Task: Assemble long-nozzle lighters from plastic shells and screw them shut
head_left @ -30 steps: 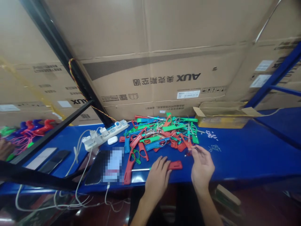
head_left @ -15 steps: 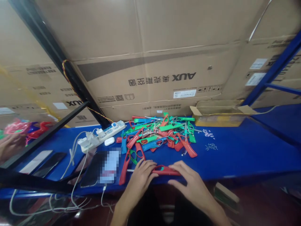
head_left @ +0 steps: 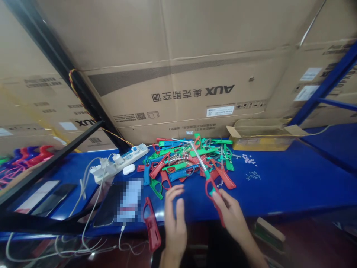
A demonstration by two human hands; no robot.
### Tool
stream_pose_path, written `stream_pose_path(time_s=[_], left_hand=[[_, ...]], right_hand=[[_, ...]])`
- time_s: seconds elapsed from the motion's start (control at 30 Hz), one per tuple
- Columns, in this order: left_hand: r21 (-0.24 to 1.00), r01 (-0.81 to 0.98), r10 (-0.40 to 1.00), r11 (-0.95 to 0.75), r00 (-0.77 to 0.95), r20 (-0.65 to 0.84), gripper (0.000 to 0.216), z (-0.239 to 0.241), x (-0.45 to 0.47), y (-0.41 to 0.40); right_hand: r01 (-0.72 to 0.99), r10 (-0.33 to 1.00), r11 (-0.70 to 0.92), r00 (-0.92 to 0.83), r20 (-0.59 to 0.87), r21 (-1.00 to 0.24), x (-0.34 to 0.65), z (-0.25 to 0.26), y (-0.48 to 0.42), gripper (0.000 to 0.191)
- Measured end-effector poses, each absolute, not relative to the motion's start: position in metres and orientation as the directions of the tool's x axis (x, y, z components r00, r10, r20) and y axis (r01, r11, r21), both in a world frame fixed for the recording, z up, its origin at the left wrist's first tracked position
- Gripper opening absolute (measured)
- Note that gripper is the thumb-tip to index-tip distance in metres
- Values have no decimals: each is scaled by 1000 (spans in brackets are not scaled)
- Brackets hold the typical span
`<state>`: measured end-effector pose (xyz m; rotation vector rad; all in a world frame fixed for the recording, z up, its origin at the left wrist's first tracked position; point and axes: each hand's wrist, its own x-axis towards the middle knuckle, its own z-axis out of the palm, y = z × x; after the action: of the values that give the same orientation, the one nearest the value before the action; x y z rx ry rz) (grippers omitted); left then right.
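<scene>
My right hand is closed on a red plastic-handled tool; its thin metal rod points up and away over the pile. My left hand hovers beside it with fingers stretched out, holding nothing. Just left of that hand, a separate red handle hangs over the front edge of the blue table. Behind both hands lies a heap of red, green and blue handles.
A white power strip with cables, a white earbud case and a phone lie left of the heap. A small open cardboard box and tiny white parts are at right. Big cartons form the back wall. A black bar crosses the left.
My right hand has lifted the red tool off the table's front edge. My left hand has let go and opened. A red handle now hangs over the front edge.
</scene>
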<state>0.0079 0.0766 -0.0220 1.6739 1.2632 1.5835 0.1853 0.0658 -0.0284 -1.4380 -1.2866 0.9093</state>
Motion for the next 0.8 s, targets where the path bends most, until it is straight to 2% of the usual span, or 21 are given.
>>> stream_pose_path(time_s=[0.03,0.07,0.13,0.17,0.27,0.3,0.33,0.4,0.5,0.53,0.57,0.6,0.63,0.7,0.8], left_hand=[[929,188,946,-319,9,323,34,-31,18,74],[961,142,967,-238,127,220,39,-38,28,72],[974,126,957,-187,247,152,42,-43,37,71],[972,124,953,-201,255,164,41,-43,35,71],[932,209,955,-297,84,286,40,-40,-1,67],[869,362,923,-338,-52,381,39,-44,-19,62],[811,501,898,-301,-138,418,41,-53,-36,54],[719,674,920,-171,-152,361,48,-86,-64,33],[632,754,907,-182,-120,404,42,-168,-76,2],[646,756,930,-106,-155,334,41,-197,-75,-5],[660,750,947,38,-237,215,46,-222,-73,-8],[659,723,941,206,-330,67,56,-242,-71,-8],[657,702,933,274,-361,-2,66,-257,-70,-6],[663,667,920,338,-384,-83,69,-270,-73,2],[689,604,897,399,-412,-158,57,-268,-85,7]], right_hand=[[234,982,12,179,56,-972,181,-32,65,44],[204,982,4,182,42,-979,175,-35,64,45],[103,981,-36,195,-15,-994,164,-41,61,45],[55,977,-62,209,-50,-997,160,-44,59,45],[-6,951,-136,280,-132,-991,161,-52,56,48],[-7,943,-155,298,-150,-988,165,-54,56,49],[-15,936,-176,307,-172,-984,170,-57,57,50],[-39,929,-214,301,-216,-976,182,-60,60,51],[-60,932,-255,249,-262,-965,190,-61,66,52],[-60,935,-264,231,-270,-963,191,-60,67,52],[-55,937,-271,216,-276,-961,190,-60,68,51],[-46,940,-274,200,-277,-961,189,-59,68,51],[-34,944,-272,185,-274,-962,189,-59,68,50],[-12,952,-263,160,-261,-965,188,-58,67,49],[11,958,-250,145,-246,-968,189,-59,65,48]])
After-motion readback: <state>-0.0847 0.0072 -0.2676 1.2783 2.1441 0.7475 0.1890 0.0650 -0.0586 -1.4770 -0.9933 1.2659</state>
